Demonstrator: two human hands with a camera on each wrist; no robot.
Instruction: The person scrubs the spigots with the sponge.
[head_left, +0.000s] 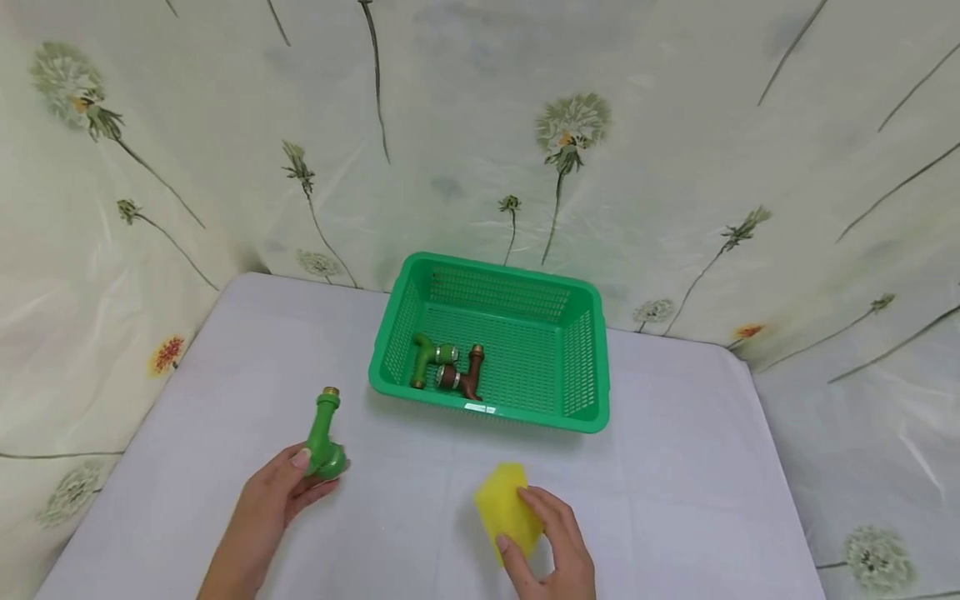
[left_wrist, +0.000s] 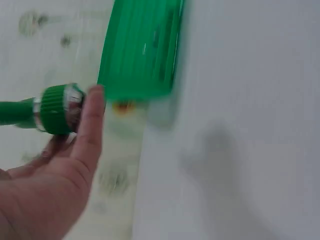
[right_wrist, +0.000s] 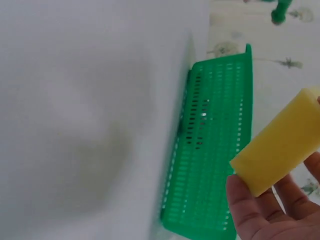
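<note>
Green tap and yellow sponge held before the green basket.
The brass-tipped tap is gripped by the left hand; the sponge, seemingly dry, is pinched by the right hand.

Worktop lay open left, right and near of the green basket. The basket blocked the far centre; curtain closed the far side.

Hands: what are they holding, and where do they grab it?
The left hand grips the green pipe fitting by its rounded lower end. The right hand pinches the yellow sponge at its near edge.
</note>
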